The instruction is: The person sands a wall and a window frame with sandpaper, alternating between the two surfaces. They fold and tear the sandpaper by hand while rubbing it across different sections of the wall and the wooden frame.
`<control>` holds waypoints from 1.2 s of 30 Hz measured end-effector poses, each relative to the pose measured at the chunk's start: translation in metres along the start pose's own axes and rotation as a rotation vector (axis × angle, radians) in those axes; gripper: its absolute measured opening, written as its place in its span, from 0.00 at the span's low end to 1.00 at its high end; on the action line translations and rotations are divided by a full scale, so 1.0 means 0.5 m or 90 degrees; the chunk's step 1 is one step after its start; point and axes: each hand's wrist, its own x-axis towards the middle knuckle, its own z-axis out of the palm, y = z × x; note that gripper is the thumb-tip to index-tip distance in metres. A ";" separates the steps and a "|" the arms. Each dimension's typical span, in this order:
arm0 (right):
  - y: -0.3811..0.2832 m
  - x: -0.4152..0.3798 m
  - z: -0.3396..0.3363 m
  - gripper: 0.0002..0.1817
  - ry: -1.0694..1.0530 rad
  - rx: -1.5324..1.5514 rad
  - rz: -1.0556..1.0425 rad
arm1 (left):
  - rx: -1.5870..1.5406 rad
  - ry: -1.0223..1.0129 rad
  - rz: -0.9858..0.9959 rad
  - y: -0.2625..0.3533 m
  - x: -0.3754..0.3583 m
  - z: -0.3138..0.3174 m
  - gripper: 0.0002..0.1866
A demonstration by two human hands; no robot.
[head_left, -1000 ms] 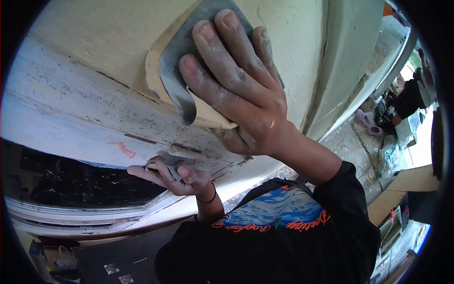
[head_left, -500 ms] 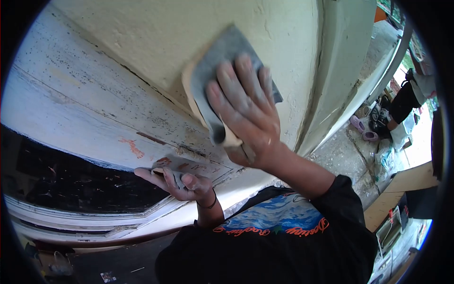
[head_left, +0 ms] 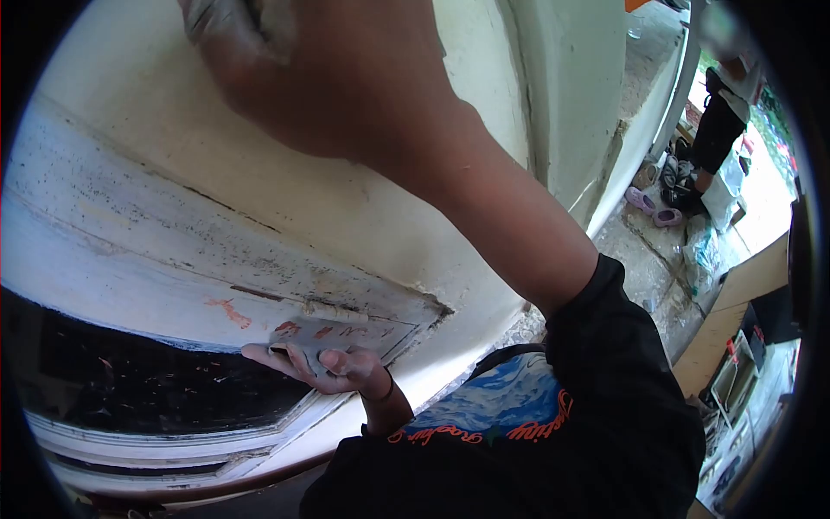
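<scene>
My right hand (head_left: pixel 320 69) is raised large and close at the top of the view, over the cream wall (head_left: pixel 346 203). Most of its fingers are cut off or turned away. A thin grey edge of the sandpaper sheet (head_left: pixel 441 39) shows past the wrist; the rest of it is hidden. Lower down, my left hand (head_left: pixel 341 368) is palm up beside the white window frame (head_left: pixel 186 320), its fingers curled around a small folded grey piece (head_left: pixel 316 363) that looks like sandpaper. Grey dust coats the fingers.
Dark window glass (head_left: pixel 156 372) lies at left below the worn, speckled frame. A vertical wall edge (head_left: pixel 540 104) runs on the right. Beyond it stand a person in black trousers (head_left: pixel 718 134), purple clogs (head_left: pixel 653 208) and a plastic bag (head_left: pixel 700 251) on the concrete floor.
My right hand has moved up and left with the sandpaper sheet, from flat against the wall to the top edge of view. The left hand stays by the frame. The view has shifted slightly.
</scene>
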 end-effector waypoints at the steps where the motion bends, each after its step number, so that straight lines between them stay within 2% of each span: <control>1: 0.003 -0.003 -0.003 0.32 0.002 0.001 0.004 | 0.001 0.003 -0.001 0.001 0.001 0.000 0.30; 5: 0.017 -0.022 -0.010 0.29 0.000 0.012 0.016 | -0.025 0.000 -0.048 0.013 0.002 0.004 0.29; 6: 0.021 -0.029 -0.013 0.29 -0.001 0.015 0.018 | -0.042 0.006 -0.035 0.013 0.002 0.005 0.27; 8: 0.015 -0.127 -0.039 0.36 -0.036 -0.022 0.090 | -0.062 0.012 -0.022 0.017 0.000 0.010 0.24; 12: 0.024 -0.353 -0.085 0.34 -0.086 -0.057 0.187 | -0.038 0.049 -0.064 0.016 -0.016 0.010 0.23; 15: 0.028 -0.365 -0.091 0.36 -0.104 -0.053 0.204 | -0.027 0.050 -0.082 0.011 -0.015 0.011 0.23; 17: 0.037 -0.299 -0.088 0.37 -0.086 -0.030 0.185 | -0.055 0.052 -0.005 0.014 0.001 0.016 0.23; 21: 0.045 -0.131 -0.062 0.36 -0.049 -0.013 0.131 | 0.007 0.034 -0.022 0.025 0.008 0.012 0.24; 23: 0.044 -0.086 -0.052 0.25 -0.013 -0.035 0.091 | -0.009 0.036 -0.031 0.018 0.006 0.014 0.24; 24: 0.049 -0.089 -0.054 0.25 -0.014 -0.033 0.090 | -0.008 0.037 -0.031 0.017 0.006 0.018 0.24; 26: 0.054 -0.121 -0.064 0.36 -0.040 0.006 0.110 | -0.021 0.050 -0.046 0.016 0.002 0.016 0.24; 29: 0.047 -0.224 -0.084 0.35 -0.062 -0.001 0.156 | 0.043 0.041 -0.024 0.016 0.003 0.011 0.29; 32: 0.044 -0.309 -0.103 0.35 -0.088 -0.010 0.171 | 0.024 0.067 -0.002 -0.019 -0.015 0.008 0.26; 33: 0.041 -0.305 -0.108 0.35 -0.117 -0.018 0.184 | 0.023 0.067 -0.001 -0.013 -0.018 0.010 0.26; 35: 0.047 -0.279 -0.109 0.38 -0.124 0.039 0.176 | -0.008 0.069 -0.112 0.005 -0.028 0.011 0.26; 36: 0.048 -0.236 -0.110 0.39 -0.135 0.069 0.167 | -0.010 0.065 -0.110 0.005 -0.027 0.011 0.26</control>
